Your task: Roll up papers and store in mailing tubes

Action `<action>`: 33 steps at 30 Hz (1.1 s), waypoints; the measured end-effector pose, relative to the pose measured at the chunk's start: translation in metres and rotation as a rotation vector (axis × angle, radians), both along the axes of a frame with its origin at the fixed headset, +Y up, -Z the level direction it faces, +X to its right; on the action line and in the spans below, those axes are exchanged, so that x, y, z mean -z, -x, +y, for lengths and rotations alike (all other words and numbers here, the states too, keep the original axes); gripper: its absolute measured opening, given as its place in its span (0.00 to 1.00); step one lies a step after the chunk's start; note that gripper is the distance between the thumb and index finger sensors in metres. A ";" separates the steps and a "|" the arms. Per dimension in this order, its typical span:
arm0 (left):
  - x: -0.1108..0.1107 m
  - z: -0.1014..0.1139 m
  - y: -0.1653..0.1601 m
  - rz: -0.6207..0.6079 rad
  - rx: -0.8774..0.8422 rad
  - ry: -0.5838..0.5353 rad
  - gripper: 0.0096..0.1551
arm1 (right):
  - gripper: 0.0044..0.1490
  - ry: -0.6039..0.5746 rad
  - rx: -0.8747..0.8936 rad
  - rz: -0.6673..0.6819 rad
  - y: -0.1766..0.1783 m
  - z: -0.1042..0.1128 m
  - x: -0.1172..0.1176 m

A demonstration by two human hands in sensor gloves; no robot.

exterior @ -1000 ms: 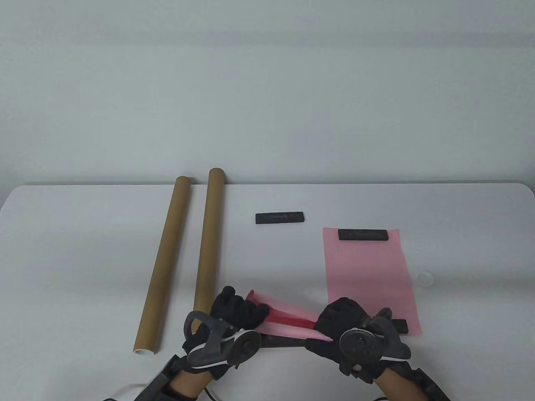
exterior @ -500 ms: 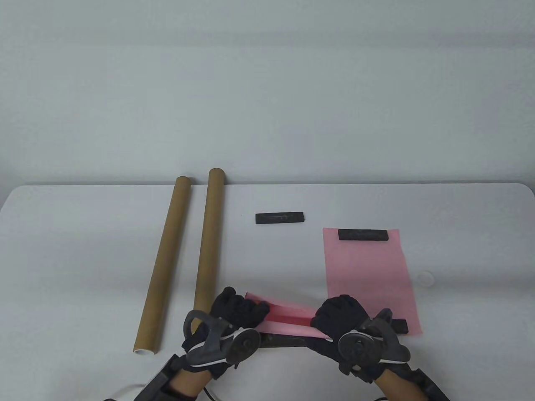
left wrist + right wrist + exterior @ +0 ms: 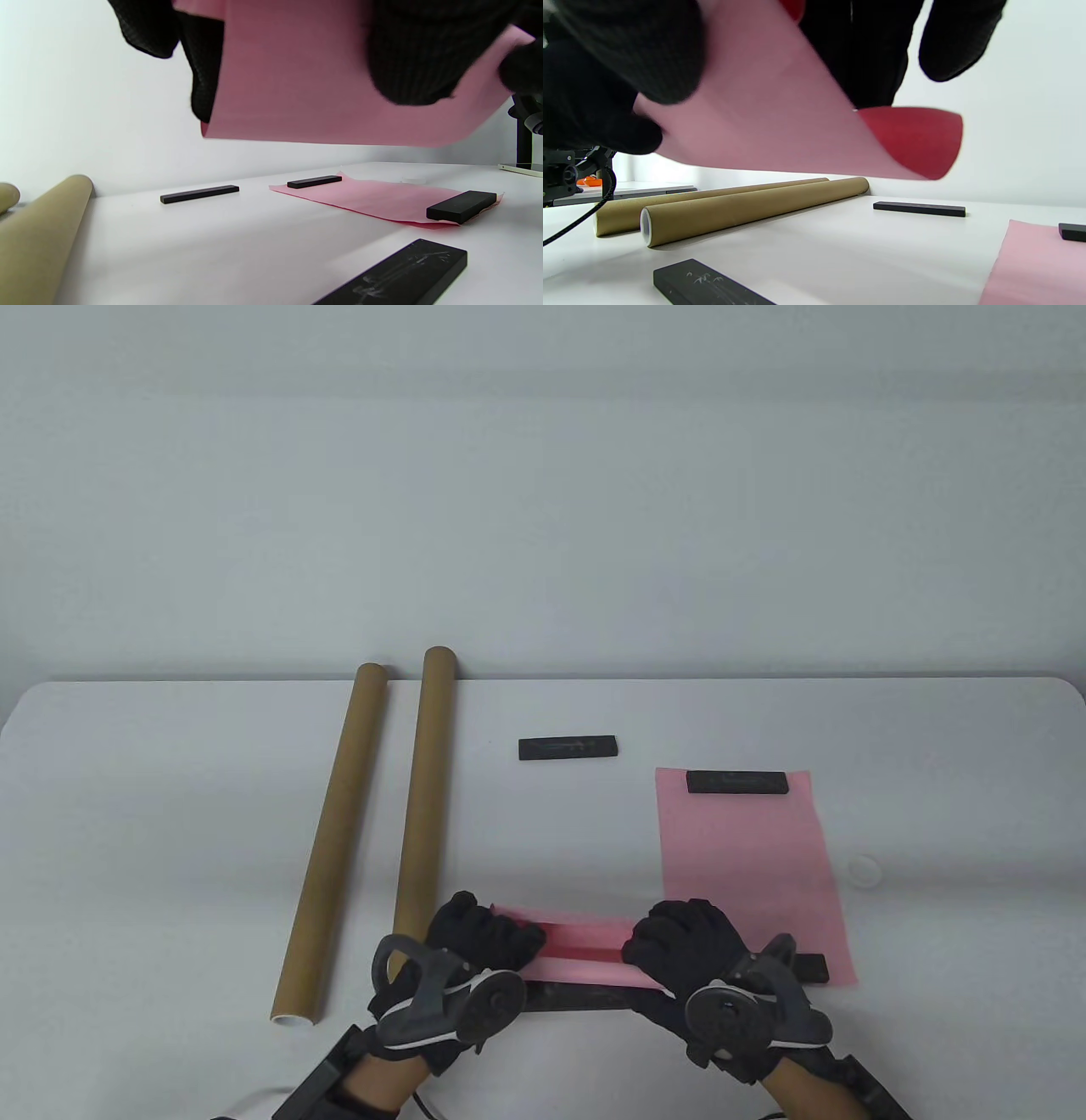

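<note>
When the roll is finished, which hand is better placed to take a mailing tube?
Probably the left hand. It grips the left end of the pink roll, right beside the nearer tube. The right hand holds the other end, beside the flat pink sheet.

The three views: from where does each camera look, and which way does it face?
Table view: above the near edge, facing the wall; both hands, left hand and right hand, hold the rolled pink paper.
Left wrist view: low under that hand, facing right toward the flat pink sheet; fingers show.
Right wrist view: low, facing left toward the tubes; fingers show.
Shared: the rolled paper.
</note>
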State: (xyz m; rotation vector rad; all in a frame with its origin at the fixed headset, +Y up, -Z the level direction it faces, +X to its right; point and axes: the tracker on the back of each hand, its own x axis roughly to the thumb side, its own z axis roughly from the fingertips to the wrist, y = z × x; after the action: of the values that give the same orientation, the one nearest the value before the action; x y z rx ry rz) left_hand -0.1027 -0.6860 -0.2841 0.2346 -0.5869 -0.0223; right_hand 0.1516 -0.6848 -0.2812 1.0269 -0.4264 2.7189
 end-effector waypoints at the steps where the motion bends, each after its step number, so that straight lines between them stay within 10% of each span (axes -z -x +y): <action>1: -0.001 0.000 -0.001 -0.006 0.011 -0.012 0.34 | 0.36 0.016 0.008 0.009 -0.001 0.000 0.001; 33: 0.000 0.002 0.001 0.000 0.001 0.014 0.36 | 0.33 -0.045 -0.003 -0.018 -0.001 0.001 -0.001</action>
State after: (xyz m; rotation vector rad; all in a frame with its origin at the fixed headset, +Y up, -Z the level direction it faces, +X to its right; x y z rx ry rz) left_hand -0.1042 -0.6837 -0.2844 0.2208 -0.5867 -0.0189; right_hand 0.1522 -0.6842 -0.2798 1.0161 -0.4914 2.7348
